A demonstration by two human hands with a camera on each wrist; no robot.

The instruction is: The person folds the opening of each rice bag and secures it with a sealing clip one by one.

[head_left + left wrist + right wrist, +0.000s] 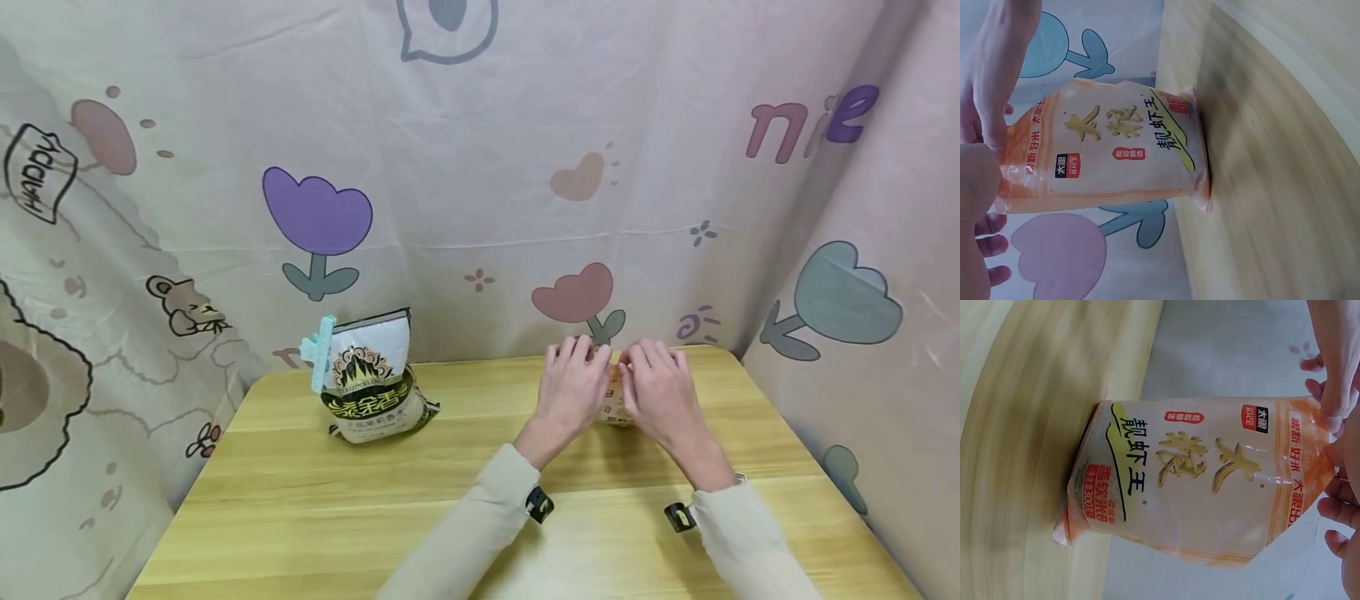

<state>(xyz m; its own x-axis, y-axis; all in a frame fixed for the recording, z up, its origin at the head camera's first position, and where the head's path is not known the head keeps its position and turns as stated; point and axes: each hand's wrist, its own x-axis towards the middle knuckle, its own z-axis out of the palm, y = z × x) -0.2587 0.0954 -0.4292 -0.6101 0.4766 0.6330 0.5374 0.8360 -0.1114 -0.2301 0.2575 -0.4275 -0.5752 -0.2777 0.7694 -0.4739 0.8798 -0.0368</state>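
A rice bag (615, 402) with a white front, orange edges and gold lettering stands upright on the table. Its front panel (1116, 147) fills the left wrist view, and its lower end rests on the wood. The left hand (572, 390) pinches one upper corner of the bag. At the other upper corner, the right hand (663, 392) pinches the orange film between thumb and fingers. Close together, both hands hide much of the bag from the head view. In the right wrist view, the orange top edge (1310, 456) is gathered between the hands.
To the left stands another rice bag (371, 392), white and black, with a light blue clip (322, 354) along its folded top. The wooden table (315, 508) reaches back to a patterned curtain (465, 167), which also hangs at both sides.
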